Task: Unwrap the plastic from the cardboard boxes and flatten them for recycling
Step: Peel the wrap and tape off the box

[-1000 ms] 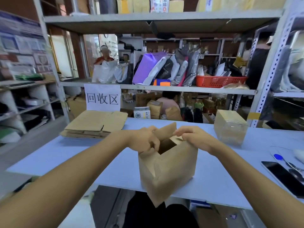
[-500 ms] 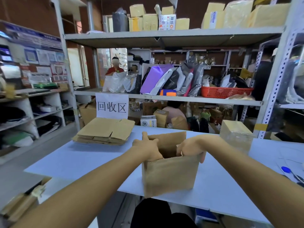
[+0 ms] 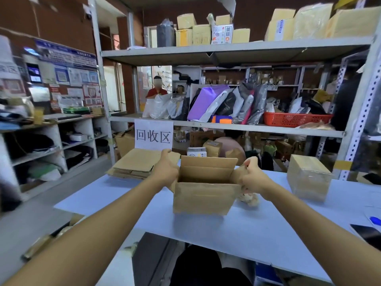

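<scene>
An open brown cardboard box [image 3: 203,198] stands upright on the pale blue table [image 3: 257,230], its far flap raised. My left hand [image 3: 166,172] grips the box's left side flap. My right hand [image 3: 252,178] grips the right side flap and pulls it outward. A second box wrapped in clear plastic [image 3: 308,176] stands to the right on the table. A stack of flattened cardboard [image 3: 138,164] lies at the table's far left, under a white paper sign [image 3: 153,135]. Crumpled plastic [image 3: 248,199] lies beside the open box, below my right hand.
A dark phone [image 3: 368,234] and a blue-handled tool [image 3: 375,220] lie at the table's right edge. Metal shelving [image 3: 226,125] with parcels and a red basket [image 3: 294,119] runs behind the table. Two people are behind the shelves.
The box was tilted in the air a second ago; it now stands square on the table with its top open. My hands have spread apart to the side flaps.
</scene>
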